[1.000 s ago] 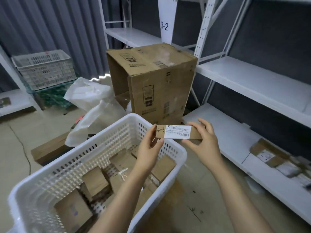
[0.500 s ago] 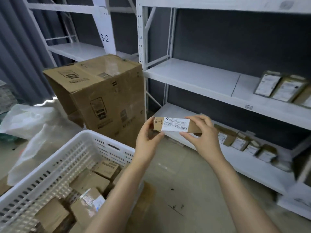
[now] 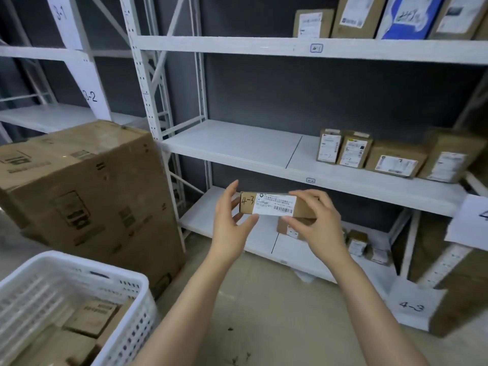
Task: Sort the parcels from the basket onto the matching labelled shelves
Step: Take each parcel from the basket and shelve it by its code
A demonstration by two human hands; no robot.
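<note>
Now the white basket [image 3: 66, 262] has dropped to eight o'clock of the view, with parcels left in it, and the big cardboard box [image 3: 87, 191] sits at nine o'clock beside the rack's upright. A second ago the parcel was held over the basket's rim; since then the person has turned to face the rack. At centre the left hand [image 3: 232, 225] pinches the left end of the slim brown parcel [image 3: 274, 204], marked "4-3" by hand, and the right hand [image 3: 317, 228] pinches its right end. It hangs level in the air in front of the bottom shelf [image 3: 258, 241]. At four o'clock a paper sign [image 3: 412, 306] reading 4-3 (newly in view) seems to mark that shelf. The match looks found, and I judge that lowering it among the small parcels [image 3: 356, 243] there is all that remains.
</note>
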